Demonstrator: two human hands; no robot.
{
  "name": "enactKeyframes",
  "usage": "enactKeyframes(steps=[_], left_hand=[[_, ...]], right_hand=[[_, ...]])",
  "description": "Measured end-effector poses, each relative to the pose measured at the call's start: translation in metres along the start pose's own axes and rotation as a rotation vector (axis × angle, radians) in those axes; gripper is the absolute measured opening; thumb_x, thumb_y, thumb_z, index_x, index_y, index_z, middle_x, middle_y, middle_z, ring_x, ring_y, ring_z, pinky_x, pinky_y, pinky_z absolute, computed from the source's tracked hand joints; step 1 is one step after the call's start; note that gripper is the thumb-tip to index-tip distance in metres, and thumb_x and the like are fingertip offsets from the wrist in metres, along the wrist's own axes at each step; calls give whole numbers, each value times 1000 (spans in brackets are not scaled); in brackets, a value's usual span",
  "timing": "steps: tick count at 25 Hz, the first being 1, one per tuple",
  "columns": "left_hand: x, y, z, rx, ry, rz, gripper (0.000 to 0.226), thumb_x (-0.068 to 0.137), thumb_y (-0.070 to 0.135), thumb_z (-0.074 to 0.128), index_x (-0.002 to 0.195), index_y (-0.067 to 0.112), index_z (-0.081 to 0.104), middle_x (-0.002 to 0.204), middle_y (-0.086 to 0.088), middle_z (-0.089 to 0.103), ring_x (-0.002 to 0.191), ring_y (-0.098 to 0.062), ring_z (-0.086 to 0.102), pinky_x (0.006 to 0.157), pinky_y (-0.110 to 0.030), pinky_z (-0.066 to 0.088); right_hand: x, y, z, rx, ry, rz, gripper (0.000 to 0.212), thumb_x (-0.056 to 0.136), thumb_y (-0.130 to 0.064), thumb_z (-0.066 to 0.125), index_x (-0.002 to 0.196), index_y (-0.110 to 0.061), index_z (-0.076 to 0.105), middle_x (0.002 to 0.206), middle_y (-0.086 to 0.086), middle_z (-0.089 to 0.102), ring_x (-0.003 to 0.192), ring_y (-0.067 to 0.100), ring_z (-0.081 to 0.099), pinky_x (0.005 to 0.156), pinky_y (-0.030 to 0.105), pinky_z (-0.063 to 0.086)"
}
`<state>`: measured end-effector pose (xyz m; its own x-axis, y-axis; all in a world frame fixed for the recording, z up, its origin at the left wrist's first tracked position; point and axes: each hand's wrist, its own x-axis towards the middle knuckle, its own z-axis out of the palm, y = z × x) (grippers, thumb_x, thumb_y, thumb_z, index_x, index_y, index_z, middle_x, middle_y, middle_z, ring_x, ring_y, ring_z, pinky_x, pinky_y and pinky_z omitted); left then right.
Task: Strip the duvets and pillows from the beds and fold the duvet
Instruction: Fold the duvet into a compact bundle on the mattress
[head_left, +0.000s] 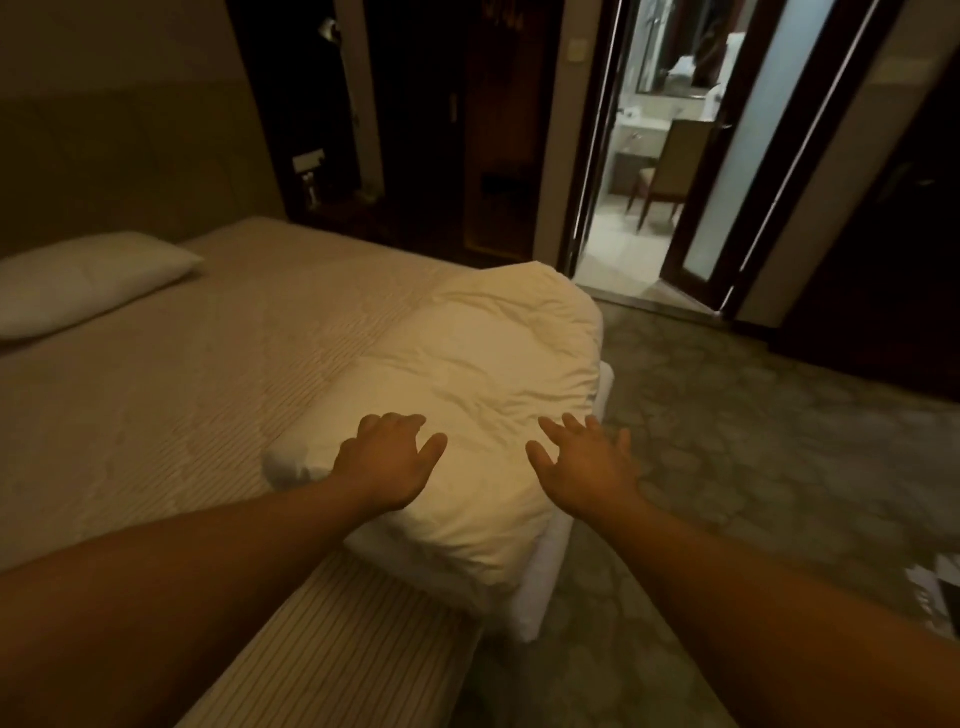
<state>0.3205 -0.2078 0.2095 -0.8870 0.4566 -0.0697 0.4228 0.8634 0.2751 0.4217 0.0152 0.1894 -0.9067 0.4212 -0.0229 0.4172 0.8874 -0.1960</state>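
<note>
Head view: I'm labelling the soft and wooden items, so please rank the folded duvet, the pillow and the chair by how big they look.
1. Folded duvet, by far the largest, though it is also nearest the camera.
2. Pillow, partly cut off at the left edge.
3. Chair, smallest, but farthest away through the doorway, so its true size is unsure.

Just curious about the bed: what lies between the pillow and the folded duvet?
Only bare striped mattress. In the head view, nothing sits between the pillow at the far left and the folded duvet at the bed's corner.
</note>
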Motion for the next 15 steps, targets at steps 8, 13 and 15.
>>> enactKeyframes(steps=[8,13,15], left_hand=[[37,-61,-25,43,-50,32,63,96,62,29,145,24,39,148,-6,42,136,-32,30,107,-49,32],[93,-61,11,47,-122,53,68,94,66,26,145,24,40,146,-9,44,135,-34,32,109,-50,32],[119,-63,31,82,-181,52,78,86,73,19,143,25,41,143,-9,47,134,-34,36,110,-50,31]], right_hand=[[-4,-42,27,155,-10,281,65,90,-67,33,143,-32,41,148,2,44,136,27,39,113,53,26],[33,-5,73,445,5,550,75,83,-66,49,141,-19,39,141,11,48,126,35,48,103,51,42],[55,7,94,578,-9,685,89,79,-68,56,146,-15,30,148,15,38,132,38,41,107,53,38]])
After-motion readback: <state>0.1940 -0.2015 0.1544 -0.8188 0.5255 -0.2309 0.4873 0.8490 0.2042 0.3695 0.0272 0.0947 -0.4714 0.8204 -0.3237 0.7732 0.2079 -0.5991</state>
